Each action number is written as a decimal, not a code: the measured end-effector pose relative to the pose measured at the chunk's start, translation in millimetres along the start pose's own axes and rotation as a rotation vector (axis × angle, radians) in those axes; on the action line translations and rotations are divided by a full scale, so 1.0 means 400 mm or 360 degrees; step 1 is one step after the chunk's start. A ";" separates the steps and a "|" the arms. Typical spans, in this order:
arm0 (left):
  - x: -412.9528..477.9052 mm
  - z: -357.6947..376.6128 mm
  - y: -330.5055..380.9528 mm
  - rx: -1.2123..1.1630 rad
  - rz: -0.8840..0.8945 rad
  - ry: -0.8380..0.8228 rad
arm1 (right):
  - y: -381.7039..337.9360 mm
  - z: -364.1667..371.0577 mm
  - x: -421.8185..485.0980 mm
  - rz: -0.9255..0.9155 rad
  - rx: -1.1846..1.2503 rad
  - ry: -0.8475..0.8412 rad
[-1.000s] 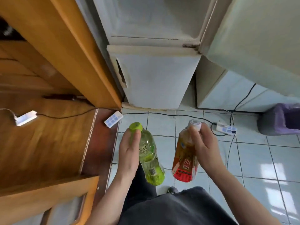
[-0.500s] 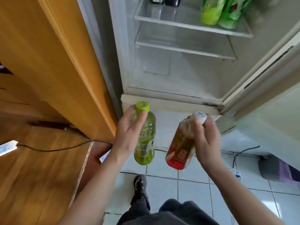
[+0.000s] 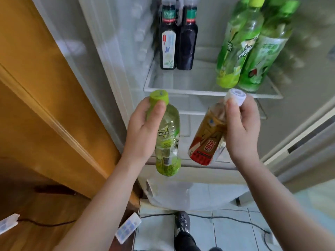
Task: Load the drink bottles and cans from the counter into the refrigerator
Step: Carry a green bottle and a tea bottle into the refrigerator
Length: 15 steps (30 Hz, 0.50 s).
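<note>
Both hands were clamped on bottles before the open refrigerator (image 3: 112, 51): left hand (image 3: 143, 131) on a green bottle (image 3: 167, 142), right hand (image 3: 241, 129) on an amber bottle (image 3: 208, 140). Each stood near upright, cap up, below the glass shelf (image 3: 181, 89). Carrying seemed done; next, lift and set them in its empty middle.

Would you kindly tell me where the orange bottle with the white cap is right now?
The orange bottle is in the right hand, held near its cap in front of the open refrigerator, just right of the green bottle.

Soft daylight (edges bowed, slightly blurred)
</note>
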<state>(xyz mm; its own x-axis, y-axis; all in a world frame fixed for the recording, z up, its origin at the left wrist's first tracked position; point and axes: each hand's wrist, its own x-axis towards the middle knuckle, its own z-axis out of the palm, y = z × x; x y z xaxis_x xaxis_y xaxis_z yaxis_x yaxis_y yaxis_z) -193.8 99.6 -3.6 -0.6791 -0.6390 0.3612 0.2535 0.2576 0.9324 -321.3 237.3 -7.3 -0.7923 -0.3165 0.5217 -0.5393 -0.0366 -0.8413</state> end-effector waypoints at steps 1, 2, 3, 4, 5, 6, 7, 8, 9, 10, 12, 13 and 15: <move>0.038 0.005 0.013 0.0019 0.0049 0.0016 | -0.003 0.007 0.039 -0.0046 0.0036 0.0002; 0.077 0.010 0.026 0.0042 0.0092 0.0038 | -0.005 0.014 0.078 -0.0090 0.0058 -0.0001; 0.118 0.017 0.038 0.0072 0.0137 0.0061 | -0.006 0.022 0.116 -0.0137 0.0063 -0.0006; 0.159 0.025 0.047 0.0096 0.0178 0.0081 | -0.006 0.031 0.152 -0.0183 0.0062 -0.0011; 0.200 0.034 0.055 0.0113 0.0216 0.0105 | -0.004 0.040 0.186 -0.0218 0.0065 -0.0018; 0.240 0.044 0.060 0.0124 0.0249 0.0142 | -0.001 0.051 0.219 -0.0242 0.0073 -0.0026; 0.278 0.055 0.064 0.0136 0.0291 0.0190 | 0.004 0.062 0.251 -0.0265 0.0076 -0.0031; 0.314 0.064 0.067 0.0158 0.0344 0.0233 | 0.009 0.075 0.282 -0.0289 0.0070 -0.0034; 0.348 0.073 0.070 0.0178 0.0408 0.0267 | 0.014 0.088 0.310 -0.0310 0.0068 -0.0037; 0.381 0.079 0.070 0.0180 0.0463 0.0295 | 0.020 0.102 0.337 -0.0331 0.0076 -0.0042; 0.447 0.085 0.063 0.0114 0.0466 0.0398 | 0.036 0.131 0.388 -0.0358 0.0091 -0.0062; 0.479 0.086 0.054 0.0094 0.0446 0.0470 | 0.046 0.147 0.410 -0.0362 0.0082 -0.0077; 0.528 0.092 0.035 0.0158 0.0441 0.0571 | 0.068 0.178 0.449 -0.0365 0.0050 -0.0106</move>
<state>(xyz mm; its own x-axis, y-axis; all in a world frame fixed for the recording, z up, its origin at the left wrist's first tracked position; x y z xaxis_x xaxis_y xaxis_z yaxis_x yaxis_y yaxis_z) -358.9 -5.2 85.1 -0.3093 -0.7423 0.5945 0.3125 0.5111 0.8007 -457.8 111.9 53.5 -0.6292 -0.3582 0.6898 -0.6928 -0.1441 -0.7066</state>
